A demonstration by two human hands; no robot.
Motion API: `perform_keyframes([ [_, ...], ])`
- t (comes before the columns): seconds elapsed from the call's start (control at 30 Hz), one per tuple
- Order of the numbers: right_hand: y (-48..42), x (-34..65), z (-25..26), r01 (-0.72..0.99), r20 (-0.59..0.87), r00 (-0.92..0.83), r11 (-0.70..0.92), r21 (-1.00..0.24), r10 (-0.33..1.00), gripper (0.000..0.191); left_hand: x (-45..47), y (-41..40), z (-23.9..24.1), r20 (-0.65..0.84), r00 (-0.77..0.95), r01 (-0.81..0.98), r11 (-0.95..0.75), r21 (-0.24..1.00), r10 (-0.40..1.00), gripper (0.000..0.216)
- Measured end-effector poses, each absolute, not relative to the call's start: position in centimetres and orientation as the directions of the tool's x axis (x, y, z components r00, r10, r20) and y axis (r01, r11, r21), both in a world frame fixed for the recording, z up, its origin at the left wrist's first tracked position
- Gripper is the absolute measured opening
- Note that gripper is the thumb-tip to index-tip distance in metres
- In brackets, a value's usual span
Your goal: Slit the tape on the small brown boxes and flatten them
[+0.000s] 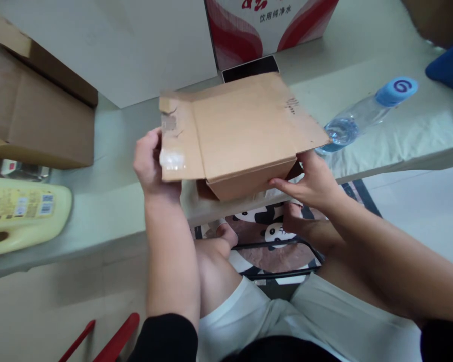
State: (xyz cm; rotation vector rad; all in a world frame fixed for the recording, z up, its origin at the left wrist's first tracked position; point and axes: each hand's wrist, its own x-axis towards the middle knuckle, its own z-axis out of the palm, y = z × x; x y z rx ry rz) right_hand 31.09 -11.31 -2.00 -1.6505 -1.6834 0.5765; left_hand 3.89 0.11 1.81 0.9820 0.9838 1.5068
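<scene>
A brown cardboard box (245, 125) is held between my two hands above the front edge of the cloth-covered table. Its lid lies over the top, and torn paper and clear tape show on the left flap. My left hand (148, 160) grips the box's left side, with most of its fingers hidden behind the flap. On the right, my right hand (312, 178) holds the near right corner, thumb along the front wall and fingers tucked under the lid's edge. A clear water bottle (362, 118) with a blue cap stands just beyond that hand.
Behind the box are a dark flat device (251, 69), a white panel (136, 45) and a red-and-white carton (272, 25). At left stand a larger cardboard box (41, 105) and a pale yellow jug (26, 216). A blue object (451, 65) sits at far right.
</scene>
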Motion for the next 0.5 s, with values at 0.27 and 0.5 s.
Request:
perform_keyframes([
  [0.27, -10.1, 32.6, -3.4, 0.760, 0.269, 0.210, 0.015, -0.649, 0.940, 0.076, 6.7, -0.6, -0.5, 0.015, 0.193, -0.290, 0.043, 0.956, 0.981, 0.033],
  [0.5, -9.7, 32.1, -2.8, 0.519, 0.307, 0.315, 0.108, -0.848, 0.898, 0.046, 5.7, 0.1, -1.5, 0.080, -0.005, -0.182, -0.080, 0.980, 0.997, 0.037],
])
